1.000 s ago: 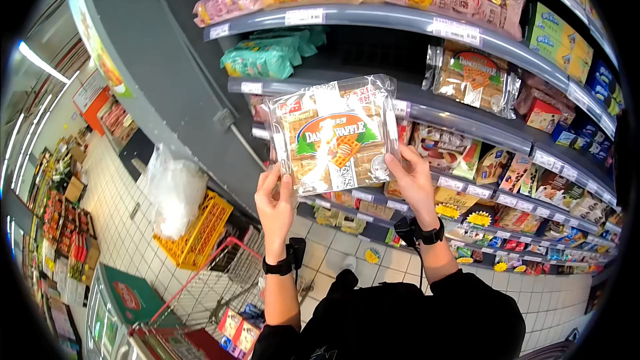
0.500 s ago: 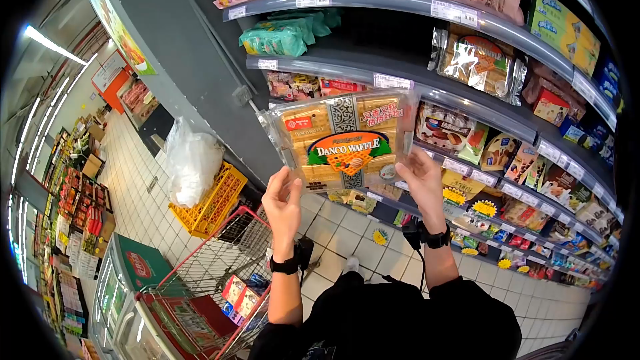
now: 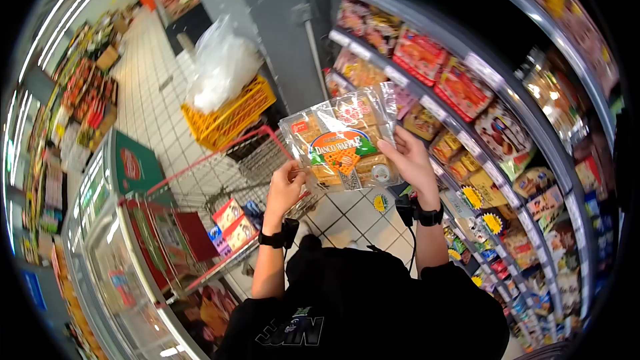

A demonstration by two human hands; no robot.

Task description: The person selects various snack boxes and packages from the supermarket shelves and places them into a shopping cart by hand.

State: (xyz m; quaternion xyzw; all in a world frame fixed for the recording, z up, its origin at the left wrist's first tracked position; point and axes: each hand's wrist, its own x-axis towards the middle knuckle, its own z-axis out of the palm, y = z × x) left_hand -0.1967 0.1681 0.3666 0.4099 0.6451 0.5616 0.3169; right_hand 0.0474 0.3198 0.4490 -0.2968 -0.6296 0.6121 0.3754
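Snack shelves (image 3: 417,19) line the supermarket aisle (image 3: 343,232); the Danco Waffle pack (image 3: 341,143) hangs, long axis crosswise, between your left fingers (image 3: 288,175), pinching its lower left edge, and right fingers (image 3: 404,149), gripping its right side

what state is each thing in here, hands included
waffle pack: held up, printed front toward the camera, no opening visible
left hand: closed on the pack's lower left corner
right hand: gripping the pack's right side, thumb on the front
shopping cart: partly loaded, colourful packages inside
yellow crate: upright, topped by a white bag
white bag: bulging, contents unclear
shelf unit: stocked, with a dark gap near the top
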